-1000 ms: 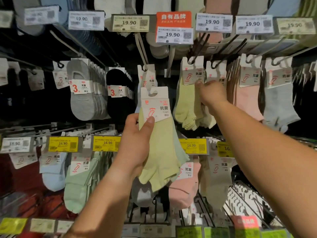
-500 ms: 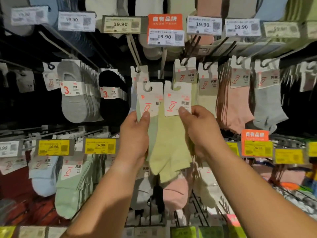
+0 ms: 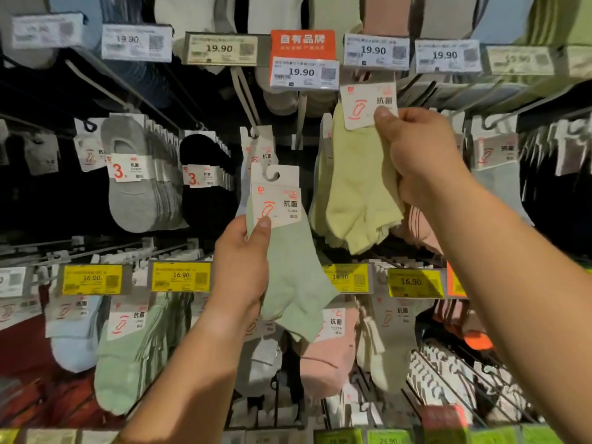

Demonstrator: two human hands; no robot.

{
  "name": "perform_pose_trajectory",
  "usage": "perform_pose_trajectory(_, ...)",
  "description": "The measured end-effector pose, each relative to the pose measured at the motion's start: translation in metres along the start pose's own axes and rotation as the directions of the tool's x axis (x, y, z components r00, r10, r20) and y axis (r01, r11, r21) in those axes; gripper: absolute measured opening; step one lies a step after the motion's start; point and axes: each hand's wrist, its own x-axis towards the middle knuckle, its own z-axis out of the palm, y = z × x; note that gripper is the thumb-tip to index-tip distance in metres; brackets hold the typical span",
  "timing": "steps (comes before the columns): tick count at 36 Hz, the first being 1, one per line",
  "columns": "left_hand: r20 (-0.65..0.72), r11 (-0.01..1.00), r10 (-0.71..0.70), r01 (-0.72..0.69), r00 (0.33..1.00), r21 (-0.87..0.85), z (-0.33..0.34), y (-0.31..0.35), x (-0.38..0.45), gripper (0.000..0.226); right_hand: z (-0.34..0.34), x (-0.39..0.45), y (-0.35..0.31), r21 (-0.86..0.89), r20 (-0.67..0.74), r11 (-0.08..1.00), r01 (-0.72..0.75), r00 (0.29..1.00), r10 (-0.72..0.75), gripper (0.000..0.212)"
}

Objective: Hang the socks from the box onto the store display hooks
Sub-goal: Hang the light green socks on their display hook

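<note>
Up by the price tags (image 3: 303, 73), our right hand (image 3: 423, 155) pinches yellow socks (image 3: 358, 187); left hand (image 3: 240, 267) grips green socks (image 3: 294, 283).

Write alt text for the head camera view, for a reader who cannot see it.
A person's right hand lifts a yellow-green sock pack toward the display hooks, while the left hand holds a pale green sock pack lower down. Behind them hang rows of socks under price tags.

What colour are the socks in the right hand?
Pale yellow-green socks, pinched by the right hand; head view.
</note>
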Motion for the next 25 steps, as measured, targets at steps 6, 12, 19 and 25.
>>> perform_pose_trajectory(6, 0.02, 0.999, 0.01, -0.009, 1.0, -0.048, -0.003, 0.005, -0.003, 0.017, 0.0, 0.021, 0.019, -0.082, -0.014, 0.995, -0.06, 0.998, 0.059, 0.013)
perform_pose_trajectory(12, 0.013, 0.999, 0.035, -0.035, 0.999, -0.027, 0.0, 0.006, -0.002, 0.016, 0.015, 0.063, 0.049, -0.296, -0.095, 0.944, -0.148, 0.988, 0.125, 0.032)
perform_pose_trajectory(19, 0.02, 0.999, 0.005, -0.005, 1.0, -0.043, 0.004, 0.001, -0.002, 0.017, 0.018, 0.07, 0.072, -0.25, -0.101, 0.932, -0.261, 0.965, 0.243, 0.038)
perform_pose_trajectory(25, 0.038, 0.997, 0.023, -0.02, 0.999, -0.08, 0.013, 0.002, 0.004, 0.016, 0.016, -0.003, 0.066, -0.399, -0.106, 0.915, 0.064, 0.988, -0.116, 0.031)
